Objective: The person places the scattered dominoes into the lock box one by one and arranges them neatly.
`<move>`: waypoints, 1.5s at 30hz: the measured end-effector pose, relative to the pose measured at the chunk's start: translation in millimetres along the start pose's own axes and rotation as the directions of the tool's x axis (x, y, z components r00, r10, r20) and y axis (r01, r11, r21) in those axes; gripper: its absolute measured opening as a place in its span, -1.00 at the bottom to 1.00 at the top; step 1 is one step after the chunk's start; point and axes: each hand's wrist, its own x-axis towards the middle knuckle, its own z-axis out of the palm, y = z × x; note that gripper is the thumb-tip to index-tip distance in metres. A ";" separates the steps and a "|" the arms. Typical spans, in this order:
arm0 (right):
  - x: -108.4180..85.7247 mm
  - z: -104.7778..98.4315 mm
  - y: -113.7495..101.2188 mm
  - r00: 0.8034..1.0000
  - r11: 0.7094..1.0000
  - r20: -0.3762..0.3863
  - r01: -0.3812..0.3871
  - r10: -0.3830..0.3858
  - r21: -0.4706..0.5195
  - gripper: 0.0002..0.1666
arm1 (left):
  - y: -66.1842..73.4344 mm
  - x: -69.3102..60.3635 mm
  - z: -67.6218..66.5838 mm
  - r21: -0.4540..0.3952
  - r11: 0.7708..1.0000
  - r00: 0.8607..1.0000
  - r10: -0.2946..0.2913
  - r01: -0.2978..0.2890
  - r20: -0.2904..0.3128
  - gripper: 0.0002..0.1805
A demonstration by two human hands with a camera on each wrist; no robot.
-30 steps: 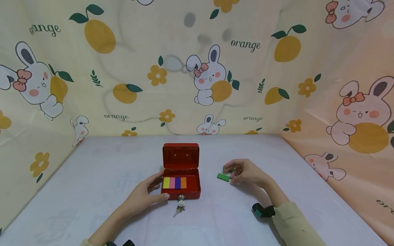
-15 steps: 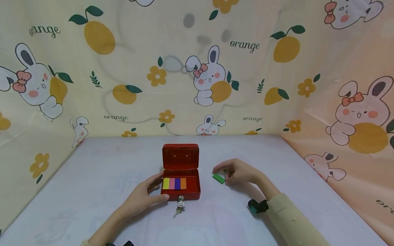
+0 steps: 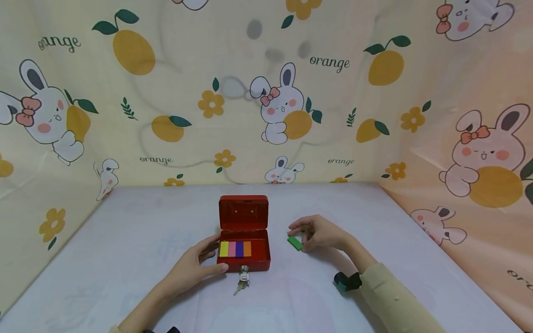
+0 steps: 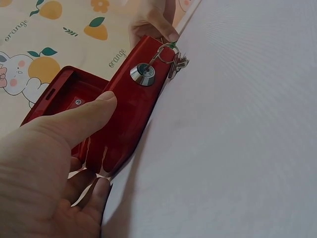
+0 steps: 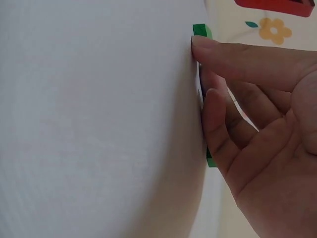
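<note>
Left fingers point(image 3: 209, 241) grip red box point(image 3: 259, 267); right fingers point(image 5: 215, 111) seemingly pinch green block point(image 3: 294, 243); backdrop point(image 3: 179, 88) reads "orange".

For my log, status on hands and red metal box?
Left hand gripping opened red box. Right hand touching nearer green rectangular block. Silver metal keys at front, not blocking opening.

- Box point(image 4: 130, 111), centre of the head view: painted metal by its look, smooth and glossy.
- Lock point(image 4: 142, 75): polished, shiny metal.
- Keys point(image 4: 179, 65): bare silvery metal.
- Green block point(image 3: 294, 243), right of centre: smooth; wood or plastic, cannot tell.
- Worktop point(image 3: 266, 310): matt, cloth-like covering.
- Curtain point(image 3: 187, 88), upper frame: printed, matt, lightly creased.
- Sleeve point(image 3: 393, 296), lower right: matt cloth.
</note>
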 end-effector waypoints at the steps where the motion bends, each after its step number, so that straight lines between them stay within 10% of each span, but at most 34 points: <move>1: 0.1 0.6 -0.3 1.000 1.000 -0.003 0.003 -0.003 0.001 -0.35 | -0.3 0.1 0.0 0.001 1.000 1.000 0.000 0.000 0.000 -0.04; 45: -1.9 8.6 -13.1 0.993 0.994 -0.108 -0.064 0.054 -0.094 -0.36 | 0.7 -0.8 -0.4 -0.011 1.000 1.000 0.004 -0.004 0.003 -0.02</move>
